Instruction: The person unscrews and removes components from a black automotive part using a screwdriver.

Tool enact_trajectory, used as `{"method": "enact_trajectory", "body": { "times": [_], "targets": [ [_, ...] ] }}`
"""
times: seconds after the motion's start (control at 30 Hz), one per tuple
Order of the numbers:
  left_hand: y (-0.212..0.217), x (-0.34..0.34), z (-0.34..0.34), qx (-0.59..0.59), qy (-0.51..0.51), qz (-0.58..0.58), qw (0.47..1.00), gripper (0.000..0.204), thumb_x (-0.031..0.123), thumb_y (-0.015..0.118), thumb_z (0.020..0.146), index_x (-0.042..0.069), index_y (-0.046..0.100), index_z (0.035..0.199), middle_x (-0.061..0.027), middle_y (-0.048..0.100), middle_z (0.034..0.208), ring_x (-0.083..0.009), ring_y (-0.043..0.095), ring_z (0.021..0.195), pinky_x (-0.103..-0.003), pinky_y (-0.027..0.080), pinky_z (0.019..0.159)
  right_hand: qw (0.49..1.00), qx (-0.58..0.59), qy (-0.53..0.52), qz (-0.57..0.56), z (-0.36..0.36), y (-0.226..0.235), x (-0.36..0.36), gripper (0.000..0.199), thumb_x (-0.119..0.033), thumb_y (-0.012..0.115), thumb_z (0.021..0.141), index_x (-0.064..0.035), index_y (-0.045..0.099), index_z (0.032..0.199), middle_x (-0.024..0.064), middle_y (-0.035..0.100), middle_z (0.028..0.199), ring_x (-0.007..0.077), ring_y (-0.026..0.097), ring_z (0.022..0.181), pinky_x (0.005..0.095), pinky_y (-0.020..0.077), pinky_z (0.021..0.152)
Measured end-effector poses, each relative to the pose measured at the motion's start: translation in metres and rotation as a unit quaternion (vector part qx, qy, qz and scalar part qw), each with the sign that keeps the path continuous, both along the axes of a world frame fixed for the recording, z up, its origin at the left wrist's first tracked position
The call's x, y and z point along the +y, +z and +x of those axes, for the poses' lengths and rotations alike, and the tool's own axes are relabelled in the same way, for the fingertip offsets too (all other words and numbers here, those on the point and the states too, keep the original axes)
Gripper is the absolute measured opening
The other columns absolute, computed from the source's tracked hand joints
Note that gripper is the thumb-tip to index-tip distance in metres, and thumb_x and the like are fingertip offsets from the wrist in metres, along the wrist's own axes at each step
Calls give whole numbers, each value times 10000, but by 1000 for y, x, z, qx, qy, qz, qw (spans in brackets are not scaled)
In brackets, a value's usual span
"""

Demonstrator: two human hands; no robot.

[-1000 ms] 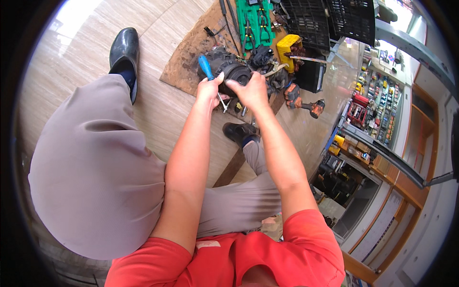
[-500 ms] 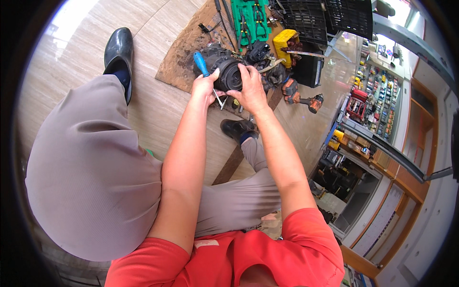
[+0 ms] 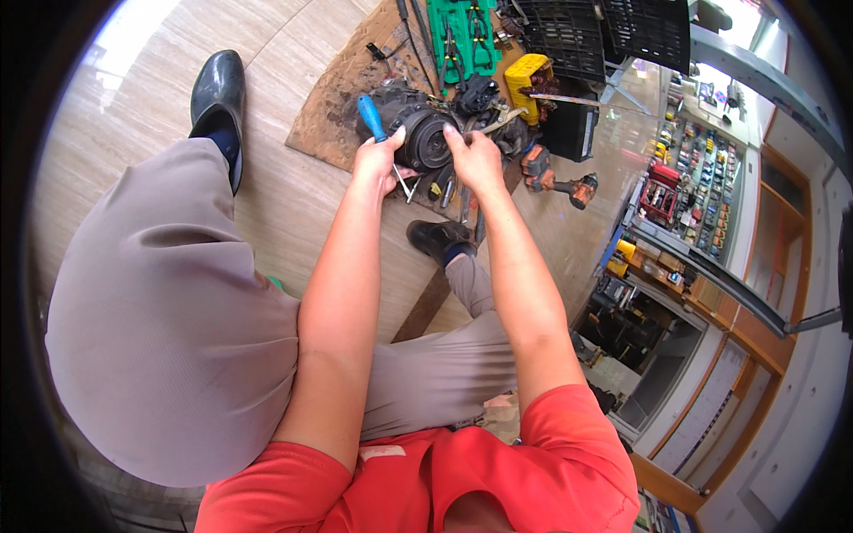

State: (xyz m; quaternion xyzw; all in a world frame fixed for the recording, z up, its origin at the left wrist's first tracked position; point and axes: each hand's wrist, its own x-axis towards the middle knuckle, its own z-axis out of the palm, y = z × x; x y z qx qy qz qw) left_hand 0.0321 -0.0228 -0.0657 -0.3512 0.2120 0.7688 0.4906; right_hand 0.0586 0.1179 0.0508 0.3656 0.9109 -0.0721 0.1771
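Observation:
A dark, greasy compressor [image 3: 393, 105] with a round grooved pulley [image 3: 428, 142] lies on a stained brown board [image 3: 327, 117]. My left hand [image 3: 378, 160] is closed around a blue-handled screwdriver [image 3: 371, 117], its metal shaft slanting down past the palm. That hand also rests against the pulley's left side, the thumb up. My right hand [image 3: 477, 162] is beside the pulley's right edge, its thumb at the rim and its fingers curled. Whatever those fingers hold, if anything, is hidden. Several metal tools [image 3: 449, 191] lie just below the pulley.
A green tray [image 3: 462, 40] of pliers and a yellow container [image 3: 530, 87] are at the board's far side. An orange and black cordless drill [image 3: 560, 178] lies on the tiled floor to the right. Black slatted crates [image 3: 569, 40] stand behind. My boots [image 3: 218, 89] flank the board.
My right hand has come off its spread grip over the pulley's face and shifted right, fingers now curled. More of the pulley and the tools below show. My left hand stays nearly put.

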Motion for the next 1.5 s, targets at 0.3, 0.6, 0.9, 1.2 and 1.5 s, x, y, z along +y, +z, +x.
{"method": "enact_trajectory", "body": {
  "times": [0.3,0.6,0.9,1.2,1.5],
  "targets": [
    [-6,2,3,2,5,5,1000,303,240,628,996,62,577,1235,-135,702,1038,-271,724,804,-431,633,602,967,58,248,-8,21,8,-29,1079,-246,934,624,19,313,1466,242,418,1399,439,447,1276,478,416,1082],
    [-7,2,3,-3,44,18,999,255,201,609,1004,45,565,1201,-132,704,979,-264,715,703,-380,594,477,990,24,134,40,9,2,-61,1129,-265,948,609,54,280,1461,269,384,1428,440,436,1293,470,410,1091],
    [-14,5,6,3,20,9,1000,277,201,612,1002,34,565,1218,-151,708,1018,-280,729,757,-407,617,522,988,14,153,27,4,9,-58,1093,-264,961,577,47,324,1408,250,430,1339,439,474,1232,486,454,1029],
    [-17,9,9,7,27,4,1000,278,204,613,1002,37,569,1219,-153,702,1043,-286,732,797,-427,634,577,981,42,184,31,6,4,-48,1078,-284,970,551,48,355,1372,243,449,1281,433,484,1211,475,456,1020],
    [-13,10,10,-13,50,-8,999,318,228,730,932,38,555,1118,-114,670,947,-243,676,695,-391,567,451,983,31,179,25,4,8,-49,1068,-288,969,551,72,367,1357,240,457,1255,433,494,1192,477,455,1016]
  ]
}}
